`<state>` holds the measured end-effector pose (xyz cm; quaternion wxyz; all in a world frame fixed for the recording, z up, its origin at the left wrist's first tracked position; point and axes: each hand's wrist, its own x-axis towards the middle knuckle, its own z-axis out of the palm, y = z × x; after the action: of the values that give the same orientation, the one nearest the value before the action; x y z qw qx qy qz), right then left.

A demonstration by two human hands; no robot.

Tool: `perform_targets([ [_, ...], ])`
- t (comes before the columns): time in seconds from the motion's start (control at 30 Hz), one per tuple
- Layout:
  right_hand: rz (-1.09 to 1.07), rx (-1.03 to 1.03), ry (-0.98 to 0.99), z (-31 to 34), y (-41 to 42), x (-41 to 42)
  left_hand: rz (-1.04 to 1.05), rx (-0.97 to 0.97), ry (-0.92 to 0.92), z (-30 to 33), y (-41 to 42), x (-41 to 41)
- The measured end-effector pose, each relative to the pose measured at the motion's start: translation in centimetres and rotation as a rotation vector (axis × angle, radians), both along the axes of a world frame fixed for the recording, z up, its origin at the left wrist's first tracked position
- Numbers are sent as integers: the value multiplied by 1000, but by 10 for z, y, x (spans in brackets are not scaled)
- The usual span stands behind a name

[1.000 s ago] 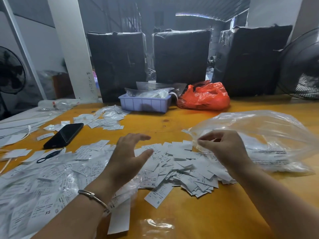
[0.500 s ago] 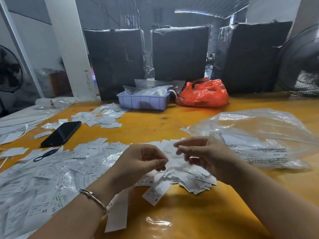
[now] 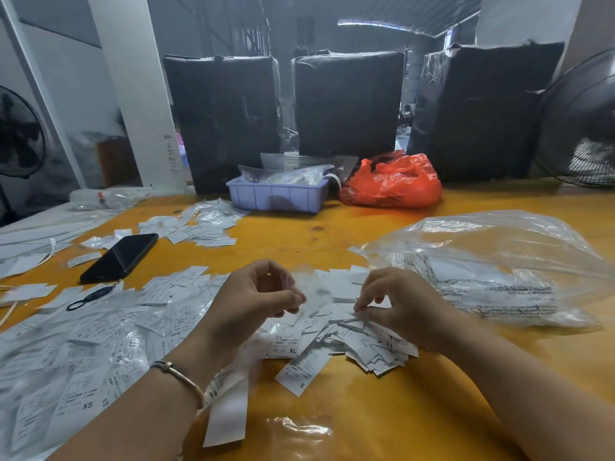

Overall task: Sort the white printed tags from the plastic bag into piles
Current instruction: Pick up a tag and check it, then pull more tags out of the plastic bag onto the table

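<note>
The small white rectangular printed paper tags (image 3: 336,334) sit in a loose messy heap near the table's front edge, some showing S and XL. The big clear crinkly plastic bag (image 3: 492,261) lies on its side toward the right edge, mouth touching the heap.

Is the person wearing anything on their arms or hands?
Only one thing shows: a thin metal bangle around the wrist of the left hand. The right hand and its wrist are bare. No sleeves, gloves, rings or watch can be seen on either forearm in this view.
</note>
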<state>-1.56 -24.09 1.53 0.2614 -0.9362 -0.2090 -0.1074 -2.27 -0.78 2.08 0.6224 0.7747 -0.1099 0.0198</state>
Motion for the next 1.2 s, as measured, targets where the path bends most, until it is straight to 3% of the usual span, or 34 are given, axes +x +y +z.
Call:
perform_targets([
  [0.23,-8,-1,-51,-2,-2,3,-105,-134,166,-1,0,1],
  [0.37,-14,-114,12,-6,-2,6,-116,-81,160,-1,1,-1],
  [0.57,-12,-55,-101,-5,-3,4,-111,-52,105,1,1,-3],
  [0.7,-18,241,-90,1,-3,3,-84,11,53,-2,-1,-3],
  [0.8,42,691,126,6,-7,2,-72,4,56,-2,-1,-2],
  [0.87,78,879,254,8,-10,4,-64,2,48,-2,1,-1],
  [1.03,106,994,326,8,-8,6,-143,-34,103,-4,3,2],
  [1.2,101,993,287,10,-6,3,-134,-25,7,-3,-1,-1],
])
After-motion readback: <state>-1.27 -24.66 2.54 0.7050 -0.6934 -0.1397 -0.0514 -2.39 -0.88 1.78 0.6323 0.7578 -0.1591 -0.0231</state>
